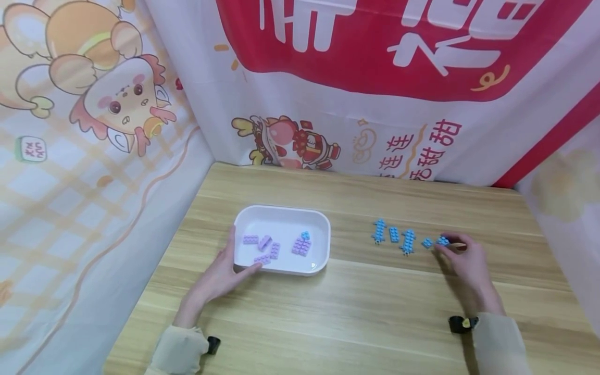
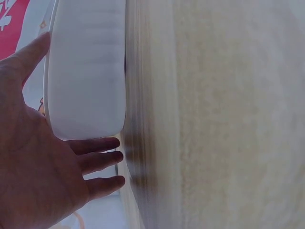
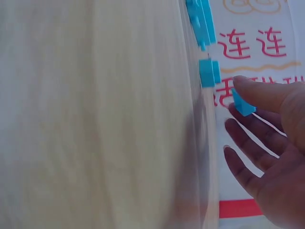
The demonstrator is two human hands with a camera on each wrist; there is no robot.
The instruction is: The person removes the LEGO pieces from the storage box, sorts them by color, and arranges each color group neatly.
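Clearly legible on the white cloth (image 1: 290, 88) at the back are red handwritten-style characters, 连连 and 甜甜; the large white ones on its red patch are cut off by the edge of the view. Characters on a small printed square on the side cloth (image 1: 178, 172) are too small to read.

The tabletop (image 1: 328, 323) has pale, streaky wood grain. On it sits a glossy white tray (image 1: 281, 211), rectangular with rounded corners, left of the blue pieces. Inside are studded lilac blocks (image 1: 250, 239), several oblong and one tipped up, plus a squarish lilac piece (image 1: 301, 247) with a little blue block (image 1: 305, 235) at its upper edge.

The left hand (image 1: 225, 271) straddles the tray's near left corner, thumb at the rim, the other fingers fairly straight and spread by the end wall.

To the right, on the wood, lie two long blue pieces (image 1: 408, 242) with knobbly projections, a short studded blue brick (image 1: 394, 234) between them, and a small blue cube (image 1: 427, 242) just beside the right hand (image 1: 469, 260). That hand pinches a small blue piece (image 3: 243, 103) between thumb and forefinger, its remaining fingers loosely bent and apart. Both sleeves (image 1: 499, 341) are beige fabric.
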